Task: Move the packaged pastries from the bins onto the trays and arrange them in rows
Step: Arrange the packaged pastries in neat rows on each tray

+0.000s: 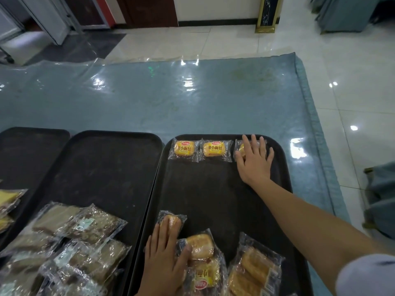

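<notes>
Indoor light, moderate and even, from overhead. Strong white glare patches on the clear plastic table cover (188, 82) and glossy floor tiles (342, 103). Dark trays (111, 167) show little detail. Wide-angle bending at edges; corners soft, slightly blurred.

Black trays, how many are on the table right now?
3. The right tray holds the pastry row and both hands; the middle tray holds brown packs at its near end; the left tray is cut off by the frame edge.
</notes>
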Demonstrator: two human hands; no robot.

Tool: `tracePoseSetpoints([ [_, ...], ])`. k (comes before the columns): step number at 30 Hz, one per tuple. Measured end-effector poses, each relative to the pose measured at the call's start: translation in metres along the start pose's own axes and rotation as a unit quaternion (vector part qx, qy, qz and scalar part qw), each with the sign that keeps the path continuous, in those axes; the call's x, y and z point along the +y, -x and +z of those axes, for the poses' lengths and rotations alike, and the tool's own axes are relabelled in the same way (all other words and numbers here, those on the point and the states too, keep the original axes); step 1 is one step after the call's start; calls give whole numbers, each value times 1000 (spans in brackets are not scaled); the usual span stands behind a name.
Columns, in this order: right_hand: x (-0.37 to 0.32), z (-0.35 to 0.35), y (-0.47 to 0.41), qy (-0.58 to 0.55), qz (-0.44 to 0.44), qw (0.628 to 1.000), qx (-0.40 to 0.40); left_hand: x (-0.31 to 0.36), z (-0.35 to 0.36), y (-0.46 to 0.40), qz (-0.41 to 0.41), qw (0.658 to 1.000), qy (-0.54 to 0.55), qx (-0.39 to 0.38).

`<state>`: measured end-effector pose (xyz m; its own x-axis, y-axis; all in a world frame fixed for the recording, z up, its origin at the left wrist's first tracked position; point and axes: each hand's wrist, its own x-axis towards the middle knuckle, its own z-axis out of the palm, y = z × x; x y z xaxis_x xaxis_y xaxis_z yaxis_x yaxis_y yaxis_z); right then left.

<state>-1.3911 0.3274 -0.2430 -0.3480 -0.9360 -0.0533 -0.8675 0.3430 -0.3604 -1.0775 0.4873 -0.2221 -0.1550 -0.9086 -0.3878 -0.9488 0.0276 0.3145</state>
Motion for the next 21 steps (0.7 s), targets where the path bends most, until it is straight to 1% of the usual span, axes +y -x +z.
tracePoseSetpoints([
  [3,-2,-3,28,-11,-26,999,19,-2,-1,1,11,1000,4,-5],
  [6,-9,3,74,-27,-49,998,25,-3,1,2,16,1000,19,1],
  [8,-17,12,102,-17,-61,998,8,-2,1,3,20,999,31,5],
  [11,-23,24,122,50,-86,994,-49,-4,-1,1,42,997,62,-8],
  [12,-23,24,122,72,-83,992,-64,-4,-3,-1,58,994,88,-6],
  [13,-23,25,122,86,-76,991,-75,-6,-8,-1,67,988,137,9],
  [14,-23,25,123,94,-69,990,-79,-6,-14,1,65,977,197,40],
  [15,-24,26,123,98,-64,990,-76,-7,-19,2,49,963,251,82],
  [17,-27,27,126,98,-64,991,-63,-12,-29,5,-9,945,295,143],
  [19,-28,29,127,100,-63,991,-59,-16,-33,4,-37,948,284,140],
  [21,-28,30,125,107,-60,991,-62,-17,-34,2,-55,959,261,95],
])
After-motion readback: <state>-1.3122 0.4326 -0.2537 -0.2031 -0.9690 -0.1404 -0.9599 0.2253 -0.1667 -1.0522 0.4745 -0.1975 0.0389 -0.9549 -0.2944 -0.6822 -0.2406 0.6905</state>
